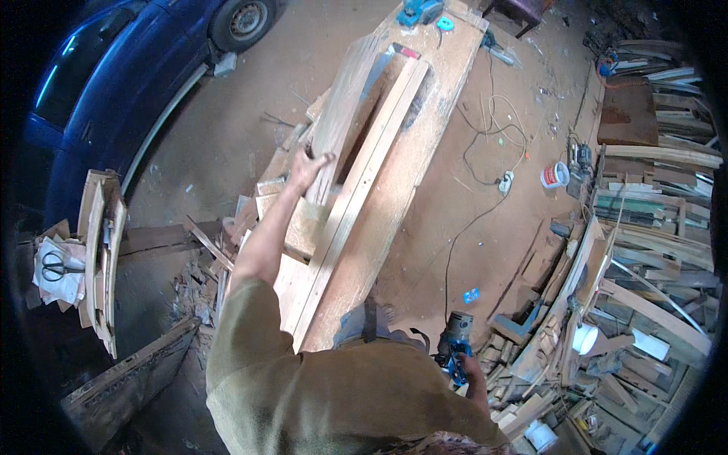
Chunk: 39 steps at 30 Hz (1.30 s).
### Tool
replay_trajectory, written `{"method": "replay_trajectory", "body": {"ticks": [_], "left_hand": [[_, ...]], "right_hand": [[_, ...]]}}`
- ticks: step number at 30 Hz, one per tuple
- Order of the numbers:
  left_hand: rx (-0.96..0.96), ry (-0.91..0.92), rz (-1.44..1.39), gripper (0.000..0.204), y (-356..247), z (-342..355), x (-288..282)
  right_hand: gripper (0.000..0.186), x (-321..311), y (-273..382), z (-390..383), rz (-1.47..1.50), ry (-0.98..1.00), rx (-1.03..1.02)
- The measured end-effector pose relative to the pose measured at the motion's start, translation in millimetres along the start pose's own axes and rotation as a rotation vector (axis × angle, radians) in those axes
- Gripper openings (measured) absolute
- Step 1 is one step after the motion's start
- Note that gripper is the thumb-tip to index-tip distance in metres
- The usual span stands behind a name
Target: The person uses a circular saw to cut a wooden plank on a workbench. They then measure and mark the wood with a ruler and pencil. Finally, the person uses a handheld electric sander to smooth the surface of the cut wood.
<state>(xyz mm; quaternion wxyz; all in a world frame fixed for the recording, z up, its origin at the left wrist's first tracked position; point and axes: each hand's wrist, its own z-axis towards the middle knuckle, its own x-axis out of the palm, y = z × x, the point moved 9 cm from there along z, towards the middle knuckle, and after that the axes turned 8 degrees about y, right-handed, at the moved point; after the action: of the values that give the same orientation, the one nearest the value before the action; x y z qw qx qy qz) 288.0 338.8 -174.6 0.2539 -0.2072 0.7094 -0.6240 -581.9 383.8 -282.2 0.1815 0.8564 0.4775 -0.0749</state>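
My left hand is closed over the near end of a wide wooden board, its thumb lying on the top face. The board rests lengthwise on the workbench. Beside it, to the right, runs a long pale wooden beam. Low on my right side, away from the bench, my right hand grips a blue and grey power tool with a round grey body. My body partly hides this hand. A small red object lies at the far end, near the board.
At the bench's far end sit a blue power tool and a teal tape measure. Cords and a socket block lie on the floor. A white bucket and stacked wood stand right; a blue car stands left.
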Motion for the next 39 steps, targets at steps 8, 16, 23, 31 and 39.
{"method": "replay_trajectory", "body": {"ticks": [8,16,23,31,39], "left_hand": [[0.228,0.090,-0.251,0.112,-189,-90,69],[-0.123,0.529,-0.962,0.082,-261,-71,183],[-0.296,0.352,-0.545,0.052,-142,-52,321],[-0.293,0.229,-0.173,0.043,-47,20,369],[-0.179,0.220,-0.143,0.060,5,192,345]], "right_hand": [[0.035,-27,-48,50,0.001,-0.066,0.066],[0.034,-59,-42,99,0.027,-0.049,-0.031],[0.033,-63,-86,138,0.125,-0.014,-0.043],[0.031,-60,-168,167,0.080,-0.032,-0.005],[0.018,-103,-109,148,0.189,-0.005,0.052]]}}
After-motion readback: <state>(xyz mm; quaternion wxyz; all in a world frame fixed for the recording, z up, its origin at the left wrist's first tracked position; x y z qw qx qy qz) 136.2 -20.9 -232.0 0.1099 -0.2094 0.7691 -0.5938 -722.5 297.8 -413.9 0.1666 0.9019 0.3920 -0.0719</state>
